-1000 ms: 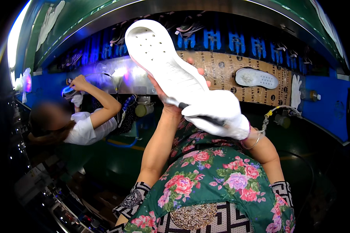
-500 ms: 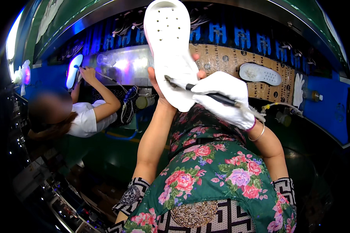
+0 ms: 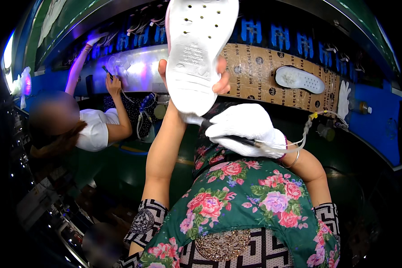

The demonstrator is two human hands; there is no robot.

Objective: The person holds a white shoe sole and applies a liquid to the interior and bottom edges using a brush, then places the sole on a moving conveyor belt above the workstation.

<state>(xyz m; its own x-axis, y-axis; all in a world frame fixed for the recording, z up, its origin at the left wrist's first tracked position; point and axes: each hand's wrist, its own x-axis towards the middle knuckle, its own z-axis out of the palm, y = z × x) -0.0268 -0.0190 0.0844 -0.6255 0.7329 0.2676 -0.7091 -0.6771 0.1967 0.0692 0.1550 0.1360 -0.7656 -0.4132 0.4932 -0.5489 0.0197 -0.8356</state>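
Up in front of me, my bare left hand [image 3: 221,79] grips a white shoe sole [image 3: 193,58] from beneath, fingers curled over both its edges. Small holes dot the far end, which runs out of the top of the picture. A white knit glove covers my right hand [image 3: 243,127], closed round the dark handle of a brush [image 3: 205,123]. A clear tube [image 3: 299,145] trails from the rear of the handle. At the sole's near, rounded end the pale bristles sit against or just under the edge; actual contact is hard to tell.
Another sole [image 3: 300,79], pale grey-white, lies on printed brown cardboard [image 3: 250,85] to the right. Beyond it are a white glove [image 3: 344,99] and a bottle [image 3: 364,108]. Blue racks [image 3: 279,38] line the far side. A co-worker [image 3: 98,129] at left holds a brush.
The sole has come up closer, tilting slightly. My right hand has drawn back, bringing the brush from the sole's face to its near end. The co-worker's far arm now reaches toward the racks.
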